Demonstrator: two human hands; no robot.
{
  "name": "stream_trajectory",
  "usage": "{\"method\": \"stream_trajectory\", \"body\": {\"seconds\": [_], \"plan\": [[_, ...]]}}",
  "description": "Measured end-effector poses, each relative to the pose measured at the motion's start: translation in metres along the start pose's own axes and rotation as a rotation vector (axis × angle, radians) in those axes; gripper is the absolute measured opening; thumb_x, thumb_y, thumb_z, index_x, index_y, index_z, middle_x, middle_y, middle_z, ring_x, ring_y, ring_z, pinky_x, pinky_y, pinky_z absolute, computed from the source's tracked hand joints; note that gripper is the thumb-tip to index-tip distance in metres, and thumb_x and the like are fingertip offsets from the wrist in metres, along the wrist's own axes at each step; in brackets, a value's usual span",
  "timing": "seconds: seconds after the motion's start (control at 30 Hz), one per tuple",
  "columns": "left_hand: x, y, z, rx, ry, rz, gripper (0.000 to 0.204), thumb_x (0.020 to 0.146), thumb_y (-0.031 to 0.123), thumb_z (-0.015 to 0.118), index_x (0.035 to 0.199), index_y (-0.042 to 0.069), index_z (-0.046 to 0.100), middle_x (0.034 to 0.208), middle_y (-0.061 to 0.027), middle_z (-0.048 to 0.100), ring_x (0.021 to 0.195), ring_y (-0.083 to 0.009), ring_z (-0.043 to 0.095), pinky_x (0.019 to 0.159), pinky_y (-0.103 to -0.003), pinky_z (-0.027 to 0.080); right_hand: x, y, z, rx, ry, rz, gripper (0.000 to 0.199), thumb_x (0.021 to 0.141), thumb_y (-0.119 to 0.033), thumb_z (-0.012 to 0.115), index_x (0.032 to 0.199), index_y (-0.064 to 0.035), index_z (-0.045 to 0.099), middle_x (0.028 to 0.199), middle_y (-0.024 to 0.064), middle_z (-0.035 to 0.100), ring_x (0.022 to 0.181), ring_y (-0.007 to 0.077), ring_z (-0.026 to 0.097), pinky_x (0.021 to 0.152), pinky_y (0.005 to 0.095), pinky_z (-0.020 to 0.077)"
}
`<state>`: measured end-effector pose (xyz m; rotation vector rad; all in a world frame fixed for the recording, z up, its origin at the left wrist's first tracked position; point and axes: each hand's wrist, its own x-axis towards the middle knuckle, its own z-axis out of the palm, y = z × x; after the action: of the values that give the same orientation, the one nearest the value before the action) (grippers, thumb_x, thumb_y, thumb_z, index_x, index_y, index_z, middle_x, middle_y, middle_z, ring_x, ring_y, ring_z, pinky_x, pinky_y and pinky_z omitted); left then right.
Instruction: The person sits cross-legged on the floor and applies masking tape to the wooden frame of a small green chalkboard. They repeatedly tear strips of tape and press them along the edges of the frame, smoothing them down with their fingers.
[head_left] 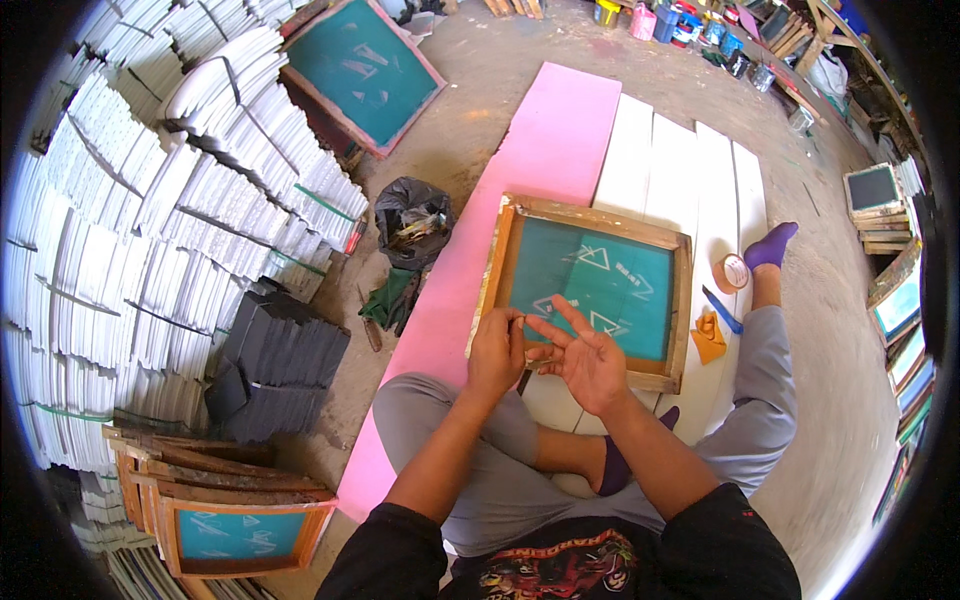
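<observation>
A wooden-framed screen-printing screen [684, 300] with green mesh and pale triangle designs lies in front of me. Over its near left corner, my left hand [495, 352] is closed in a pinch. What its fingertips hold, if anything, is too small to make out. Beside it, my right hand [592, 368] is turned palm up above the near edge of the frame, fingers spread. Some of its fingertips come up close to the left hand's pinch; whether they touch I cannot tell. The right palm holds nothing visible.
Right of the screen lie a tape roll [731, 273], a blue cutter [722, 310] and an orange cloth [709, 338]. Pink [560, 130] and white boards lie beneath. Left are a black bag [414, 222], tied paper stacks [130, 240] and more screens [240, 535].
</observation>
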<state>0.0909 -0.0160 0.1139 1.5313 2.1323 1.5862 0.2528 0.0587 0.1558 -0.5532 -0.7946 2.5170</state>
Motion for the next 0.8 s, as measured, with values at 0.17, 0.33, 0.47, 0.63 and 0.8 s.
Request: {"method": "stream_trajectory", "body": {"seconds": [0.17,0.33,0.47,0.63,0.8], "plan": [[0.017,-0.009,-0.026,-0.172,-0.079,-0.334,0.010,0.101,0.007,0.057,0.103,-0.002,0.059,0.085,-0.0179,0.065,0.077,-0.0328,0.066,0.071,-0.040,0.052,0.027,0.008,0.006,0.082,-0.002,0.033,0.076,0.096,-0.042,0.044,0.164,-0.0144,0.020,0.152,0.0239,0.048,0.111,0.0316,0.065,0.089,0.0393,0.0527],[0.048,-0.067,-0.041,-0.100,0.049,-0.359,0.016,0.103,0.014,0.055,0.101,-0.002,0.057,0.078,-0.0178,0.066,0.070,-0.0328,0.067,0.065,-0.042,0.052,0.050,0.013,0.010,0.053,0.034,0.054,0.069,0.098,-0.041,0.047,0.160,-0.0169,0.031,0.145,0.0197,0.054,0.105,0.0301,0.067,0.086,0.0375,0.0527],[0.102,-0.120,-0.063,0.202,0.213,-0.276,0.017,0.104,0.016,0.055,0.100,0.000,0.057,0.077,-0.0215,0.069,0.068,-0.0447,0.068,0.063,-0.051,0.052,0.062,0.022,0.012,0.005,0.081,0.089,0.071,0.095,-0.039,0.049,0.159,-0.0126,0.032,0.138,0.0195,0.055,0.103,0.0297,0.065,0.084,0.0381,0.0538],[0.138,-0.164,-0.071,0.444,0.058,-0.402,0.012,0.099,0.010,0.053,0.105,0.000,0.058,0.097,-0.0310,0.068,0.085,-0.0497,0.067,0.076,-0.059,0.051,0.063,0.033,0.003,-0.023,0.135,0.120,0.068,0.093,-0.040,0.052,0.155,-0.0124,0.038,0.131,0.0166,0.057,0.097,0.0271,0.064,0.083,0.0379,0.0532],[0.147,-0.182,-0.078,0.484,-0.027,-0.255,0.013,0.095,0.013,0.056,0.096,0.001,0.062,0.108,-0.0295,0.067,0.095,-0.0491,0.066,0.080,-0.057,0.052,0.062,0.037,-0.006,-0.068,0.197,0.160,0.067,0.093,-0.041,0.054,0.153,-0.0138,0.041,0.130,0.0150,0.058,0.095,0.0256,0.063,0.083,0.0384,0.0529]]}}
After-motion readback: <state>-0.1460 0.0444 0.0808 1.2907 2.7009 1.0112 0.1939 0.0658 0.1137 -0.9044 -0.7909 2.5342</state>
